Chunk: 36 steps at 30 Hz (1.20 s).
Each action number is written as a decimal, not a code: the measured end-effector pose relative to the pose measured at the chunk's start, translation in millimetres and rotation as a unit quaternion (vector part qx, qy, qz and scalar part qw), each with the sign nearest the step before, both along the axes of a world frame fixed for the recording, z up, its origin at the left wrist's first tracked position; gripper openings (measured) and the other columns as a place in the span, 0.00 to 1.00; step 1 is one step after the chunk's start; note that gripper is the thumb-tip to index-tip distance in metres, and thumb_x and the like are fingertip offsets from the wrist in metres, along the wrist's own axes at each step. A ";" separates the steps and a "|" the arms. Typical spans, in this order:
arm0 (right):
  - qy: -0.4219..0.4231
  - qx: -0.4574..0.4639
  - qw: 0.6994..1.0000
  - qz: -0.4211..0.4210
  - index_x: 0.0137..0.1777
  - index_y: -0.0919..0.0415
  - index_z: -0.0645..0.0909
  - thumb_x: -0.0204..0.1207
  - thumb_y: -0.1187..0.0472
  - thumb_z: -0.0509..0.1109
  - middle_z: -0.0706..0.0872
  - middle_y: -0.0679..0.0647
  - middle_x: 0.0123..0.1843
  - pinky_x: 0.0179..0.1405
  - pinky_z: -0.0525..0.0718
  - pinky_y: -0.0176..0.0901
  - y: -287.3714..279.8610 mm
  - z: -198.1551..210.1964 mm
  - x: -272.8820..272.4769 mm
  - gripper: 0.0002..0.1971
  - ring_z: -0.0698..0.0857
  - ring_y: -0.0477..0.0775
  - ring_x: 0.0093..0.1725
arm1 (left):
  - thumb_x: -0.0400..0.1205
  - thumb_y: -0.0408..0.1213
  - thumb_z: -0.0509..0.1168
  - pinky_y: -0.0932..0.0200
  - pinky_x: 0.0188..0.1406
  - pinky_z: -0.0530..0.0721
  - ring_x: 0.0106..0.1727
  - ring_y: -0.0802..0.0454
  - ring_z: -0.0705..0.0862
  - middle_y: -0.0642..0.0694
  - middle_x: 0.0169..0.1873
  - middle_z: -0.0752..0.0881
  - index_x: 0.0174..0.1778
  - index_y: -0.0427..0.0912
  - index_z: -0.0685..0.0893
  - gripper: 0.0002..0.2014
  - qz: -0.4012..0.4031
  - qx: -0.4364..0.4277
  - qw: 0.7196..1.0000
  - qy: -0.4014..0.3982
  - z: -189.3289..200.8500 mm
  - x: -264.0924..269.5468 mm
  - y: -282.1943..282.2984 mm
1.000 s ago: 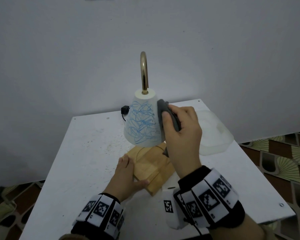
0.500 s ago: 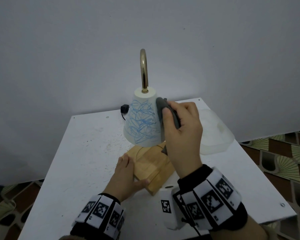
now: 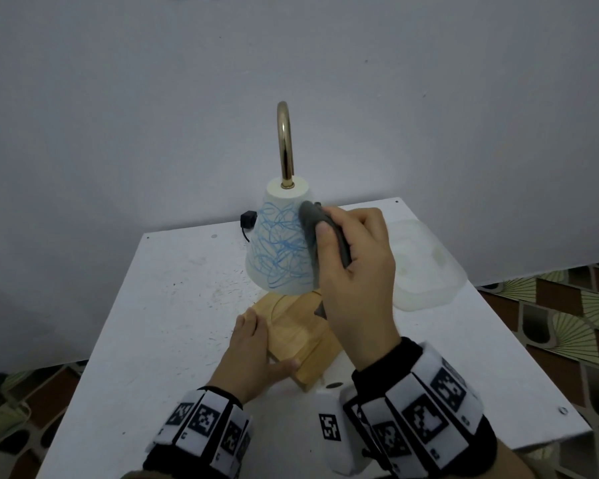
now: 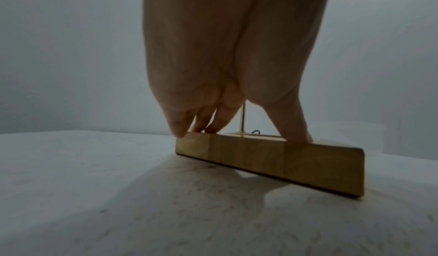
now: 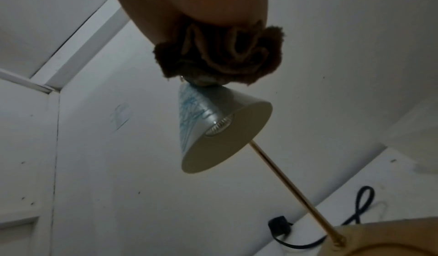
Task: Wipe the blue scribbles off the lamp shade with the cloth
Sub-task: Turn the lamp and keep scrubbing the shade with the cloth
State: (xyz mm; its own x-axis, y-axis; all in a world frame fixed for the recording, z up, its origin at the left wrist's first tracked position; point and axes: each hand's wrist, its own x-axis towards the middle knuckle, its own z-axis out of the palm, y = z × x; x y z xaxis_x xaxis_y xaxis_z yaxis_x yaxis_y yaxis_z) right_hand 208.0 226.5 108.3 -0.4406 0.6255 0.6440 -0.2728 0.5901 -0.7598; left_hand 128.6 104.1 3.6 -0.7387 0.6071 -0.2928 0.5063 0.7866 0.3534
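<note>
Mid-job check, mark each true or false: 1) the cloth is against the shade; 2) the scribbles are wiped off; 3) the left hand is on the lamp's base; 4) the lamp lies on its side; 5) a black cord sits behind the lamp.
1) True: the right hand holds the cloth against the shade.
2) False: the scribbles still cover the shade's front.
3) True: the left hand presses on the base.
4) False: it stands upright on the table.
5) True: the cord lies there.
</note>
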 end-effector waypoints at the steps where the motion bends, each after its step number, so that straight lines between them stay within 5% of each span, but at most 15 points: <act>1: -0.004 0.006 1.000 0.005 0.57 0.66 0.83 0.79 0.65 0.63 0.75 0.51 0.48 0.49 0.71 0.18 -1.4 -2.6 2.5 0.11 0.75 0.34 0.49 | 0.76 0.62 0.63 0.52 0.81 0.47 0.83 0.42 0.38 0.40 0.82 0.39 0.82 0.37 0.44 0.50 0.000 -0.002 1.000 0.002 0.8 0.7 0.1; 10: -0.017 -0.023 1.000 0.002 0.56 0.64 0.83 0.80 0.66 0.63 0.74 0.48 0.48 0.49 0.74 0.20 13.7 2.2 -2.6 0.09 0.76 0.32 0.48 | 0.76 0.62 0.63 0.52 0.81 0.47 0.83 0.43 0.38 0.41 0.82 0.38 0.82 0.37 0.42 0.51 0.001 0.006 1.000 -0.006 0.8 0.9 -1.5; 20: -0.032 0.085 0.996 0.015 0.58 0.64 0.82 0.80 0.63 0.62 0.74 0.49 0.48 0.47 0.75 0.24 10.3 -16.6 14.0 0.12 0.75 0.37 0.48 | 0.76 0.61 0.64 0.52 0.81 0.48 0.83 0.43 0.38 0.41 0.83 0.39 0.82 0.37 0.43 0.51 0.003 0.011 1.000 0.001 0.5 1.5 -0.7; 27: -0.020 0.008 1.000 0.009 0.57 0.64 0.82 0.80 0.65 0.62 0.75 0.52 0.50 0.50 0.72 0.20 19.6 4.4 -2.6 0.10 0.75 0.32 0.48 | 0.76 0.62 0.64 0.52 0.81 0.47 0.83 0.43 0.39 0.41 0.83 0.39 0.82 0.37 0.44 0.51 0.003 0.014 1.000 -0.001 -1.2 0.1 -1.5; 36: -0.039 0.153 0.987 0.015 0.59 0.68 0.82 0.80 0.64 0.61 0.77 0.55 0.50 0.51 0.77 0.30 14.9 -22.9 15.9 0.14 0.78 0.48 0.50 | 0.77 0.61 0.63 0.52 0.80 0.49 0.83 0.43 0.37 0.41 0.82 0.38 0.82 0.37 0.42 0.50 0.001 0.006 1.000 -0.003 1.8 2.5 -1.1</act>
